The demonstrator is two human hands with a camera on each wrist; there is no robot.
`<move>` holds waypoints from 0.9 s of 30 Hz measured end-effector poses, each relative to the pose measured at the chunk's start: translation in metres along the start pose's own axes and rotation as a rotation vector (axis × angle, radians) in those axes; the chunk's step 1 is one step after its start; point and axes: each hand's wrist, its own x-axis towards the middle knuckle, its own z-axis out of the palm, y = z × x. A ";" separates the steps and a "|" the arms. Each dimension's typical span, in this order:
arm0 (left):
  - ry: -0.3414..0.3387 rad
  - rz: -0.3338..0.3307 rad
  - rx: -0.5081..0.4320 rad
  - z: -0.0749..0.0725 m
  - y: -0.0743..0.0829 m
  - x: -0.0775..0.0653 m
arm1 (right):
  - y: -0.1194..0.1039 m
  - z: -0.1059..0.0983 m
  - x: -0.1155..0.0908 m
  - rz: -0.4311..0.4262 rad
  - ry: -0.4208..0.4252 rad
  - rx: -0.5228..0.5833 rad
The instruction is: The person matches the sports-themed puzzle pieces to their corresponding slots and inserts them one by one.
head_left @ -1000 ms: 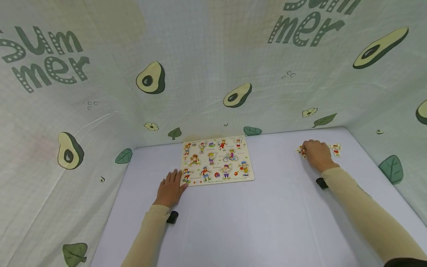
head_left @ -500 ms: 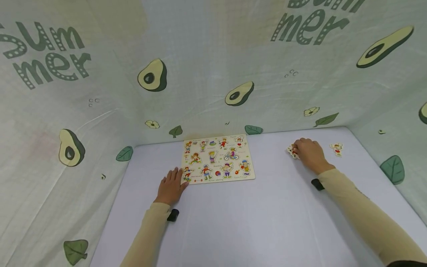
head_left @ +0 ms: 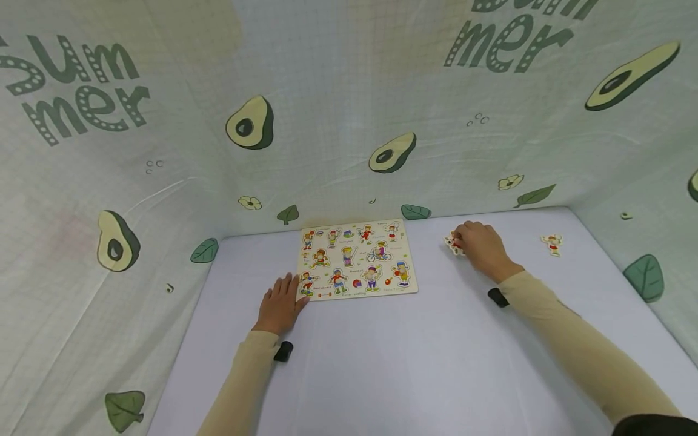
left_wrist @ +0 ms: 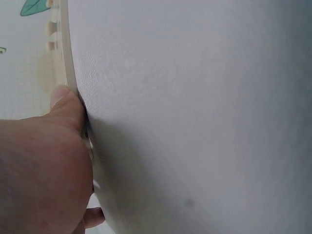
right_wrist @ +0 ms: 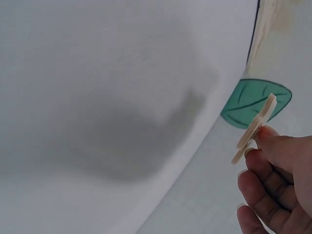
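A wooden puzzle board (head_left: pixel 357 260) printed with cartoon sports figures lies at the back of the table. My left hand (head_left: pixel 278 306) rests at its lower left corner, fingers extended along the left side; in the left wrist view the thumb (left_wrist: pixel 66 105) touches the board's edge. To the right of the board, my right hand (head_left: pixel 482 249) pinches a flat wooden puzzle piece (head_left: pixel 453 244) between thumb and fingertips. The right wrist view shows this piece (right_wrist: pixel 256 127) edge-on, raised off the table. Another figure-shaped puzzle piece (head_left: pixel 553 244) lies farther right on the table.
The white-covered table (head_left: pixel 392 363) meets a hanging cloth (head_left: pixel 322 175) printed with avocados and leaves at its back and sides. A black wrist strap part (head_left: pixel 283 351) shows at the left wrist, another dark one (head_left: pixel 497 297) at the right.
My right hand has moved left toward the board with the puzzle piece, away from the other piece on the table. The left hand stays at the board's corner.
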 end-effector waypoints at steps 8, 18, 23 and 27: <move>-0.001 -0.003 0.014 0.001 -0.002 0.000 | -0.028 0.008 0.021 -0.028 0.005 -0.012; 0.017 -0.010 0.000 0.003 -0.002 0.000 | -0.063 0.021 0.045 -0.075 -0.016 0.013; 0.015 -0.006 0.003 0.002 -0.001 0.000 | -0.079 0.027 0.058 -0.107 -0.012 0.023; 0.018 0.000 0.001 0.001 0.000 -0.001 | -0.091 0.030 0.068 -0.129 -0.001 0.032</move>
